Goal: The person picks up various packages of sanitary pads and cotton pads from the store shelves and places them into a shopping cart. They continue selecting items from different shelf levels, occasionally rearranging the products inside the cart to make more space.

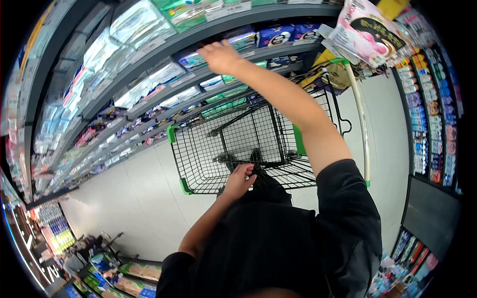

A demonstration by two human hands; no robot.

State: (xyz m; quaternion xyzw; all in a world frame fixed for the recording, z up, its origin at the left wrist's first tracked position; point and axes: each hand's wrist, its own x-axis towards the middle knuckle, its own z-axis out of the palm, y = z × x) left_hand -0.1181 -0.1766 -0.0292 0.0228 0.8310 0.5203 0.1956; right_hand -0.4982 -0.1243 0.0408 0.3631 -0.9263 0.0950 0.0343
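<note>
My right hand (pixel 219 57) reaches up to a shelf, its fingers apart over blue and purple soft packs (pixel 191 59). Whether the fingertips touch a pack is hard to make out, and nothing is visibly lifted. Low in front of my body, my left hand (pixel 240 181) has its fingers curled in, with nothing visible in them. It is nearest to the side of a black wire shopping cart (pixel 175 161) with green corners. No goods show in the basket.
Shelves (pixel 144 53) of packaged goods run along the far side and left. A large pink and white bag (pixel 367 32) juts out above the cart's pale handle (pixel 358 119). Racks of bottles (pixel 420 114) stand to the right. Lower left are more display shelves and a person.
</note>
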